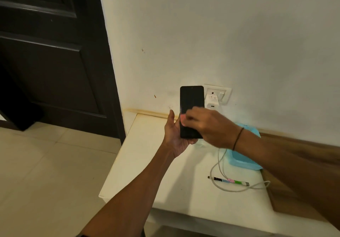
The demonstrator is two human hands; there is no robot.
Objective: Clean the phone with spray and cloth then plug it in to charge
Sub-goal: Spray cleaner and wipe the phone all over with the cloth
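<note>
Left hand [174, 135] grips phone [192, 107] upright; right hand [206, 126] presses pink cloth [182, 117] on its screen.

Phone held above the white table [165, 172], dark screen facing the camera, lower end seated in the left palm, thumb along its left edge, fingertips curled round the bottom right corner. Right hand lies across the lower half of the screen, fingers bent over a small pink cloth, only a sliver showing at the fingertips; hand blurred, exact finger hold can't be told. Dark band on right wrist. Behind the phone, white charger [211, 101] sits in the wall socket [223, 94]. White cable [220, 181] loops loose on the table, crossing a multicoloured strip [229, 181]. Light blue object [242, 155] on the table under the right forearm, partly hidden. Dark door [55, 52] at left.
</note>
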